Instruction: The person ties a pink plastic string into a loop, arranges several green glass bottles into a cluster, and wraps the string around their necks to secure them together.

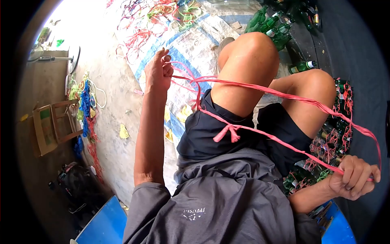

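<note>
A length of pink plastic twine [264,88] stretches across my lap between my two hands. My left hand [158,71], raised over the sheet on the floor, is closed on one end of it. At the far right my right hand [353,177] grips the twine in curled fingers, and a strand loops up from the fingertips. Two strands run between the hands, above my dark shorts and thighs. A knot with short frayed tails [228,132] sits on the lower strand. Near my left hand the twine crosses itself in loose loops.
Tangled coloured twine [140,38] lies on the white and blue sheet [203,36]. Green bottles [268,26] lie beyond my knees. More bottles wrapped in pink twine [343,105] stand at the right. A wooden stool [61,122] and blue twine [85,107] are at the left.
</note>
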Motion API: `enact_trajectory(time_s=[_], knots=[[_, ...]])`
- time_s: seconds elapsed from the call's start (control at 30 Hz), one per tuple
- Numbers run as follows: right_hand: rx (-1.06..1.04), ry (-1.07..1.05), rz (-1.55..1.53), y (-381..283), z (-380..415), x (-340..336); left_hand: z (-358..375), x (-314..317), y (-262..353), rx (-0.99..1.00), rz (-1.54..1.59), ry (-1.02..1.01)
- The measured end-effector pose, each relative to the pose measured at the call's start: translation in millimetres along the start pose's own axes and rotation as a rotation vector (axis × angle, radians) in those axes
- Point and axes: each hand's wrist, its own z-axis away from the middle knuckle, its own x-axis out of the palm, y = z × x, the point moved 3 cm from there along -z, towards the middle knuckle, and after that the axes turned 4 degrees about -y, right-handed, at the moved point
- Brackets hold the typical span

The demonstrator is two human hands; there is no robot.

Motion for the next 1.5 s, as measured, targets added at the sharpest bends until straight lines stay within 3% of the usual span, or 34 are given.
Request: enact_trajectory(time_s=[0.27,0.4,0.5,0.83,0.9,1.13,1.3,1.5], knots=[[-0.099,0.036,0.063,-32.1,-8.9,-15.7,-12.2,-19.3,-1.2,0.030,0.064,0.102],[-0.107,0.070,0.120,-38.7,-8.6,-20.1,-24.4,-48.7,-3.4,0.035,0.171,0.036],[-0.145,0.080,0.182,-49.3,-6.0,-29.6,-28.9,-61.7,-3.4,0.048,0.198,0.145],[-0.117,0.183,0.453,-70.8,5.5,-48.9,-37.1,-113.8,-4.9,0.121,0.297,0.165],[-0.118,0.211,0.479,-70.9,6.2,-51.2,-35.2,-123.8,-1.0,0.115,0.201,0.175],[-0.108,0.613,1.349,-35.1,-1.3,-50.2,-14.5,-153.8,14.4,0.207,0.169,0.239],[-0.002,0.789,1.569,-35.7,-1.6,-69.8,-7.3,-191.3,25.2,0.255,0.160,0.263],[0.068,0.774,1.943,-61.3,3.2,-105.6,1.5,-223.3,27.2,0.290,0.132,0.361]])
